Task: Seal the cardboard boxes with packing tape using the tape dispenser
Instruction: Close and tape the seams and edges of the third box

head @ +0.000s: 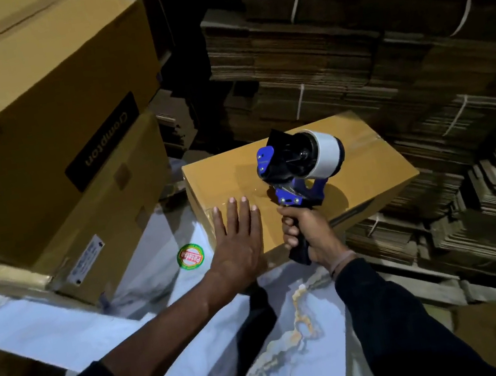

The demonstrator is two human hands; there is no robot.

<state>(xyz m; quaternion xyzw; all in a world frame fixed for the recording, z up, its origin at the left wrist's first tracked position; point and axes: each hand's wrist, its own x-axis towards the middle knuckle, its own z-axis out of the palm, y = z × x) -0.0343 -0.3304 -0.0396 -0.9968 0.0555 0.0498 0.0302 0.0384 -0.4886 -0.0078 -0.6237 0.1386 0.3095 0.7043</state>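
Observation:
A small brown cardboard box (228,174) lies on a white marbled surface (165,287) in the middle of the view. Clear glossy tape shows on its top and near edge. My left hand (238,245) presses flat against the box's near side, fingers straight and reaching over the top edge. My right hand (305,232) grips the dark handle of a blue and black tape dispenser (296,163) with a white tape roll. The dispenser is held upright just above the box's top, near its front edge.
Two large brown boxes (29,103) are stacked at the left, the upper one with a black label. Bundled flat cardboard sheets (348,49) fill the back and right. A round green and red sticker (190,256) is on the marbled surface.

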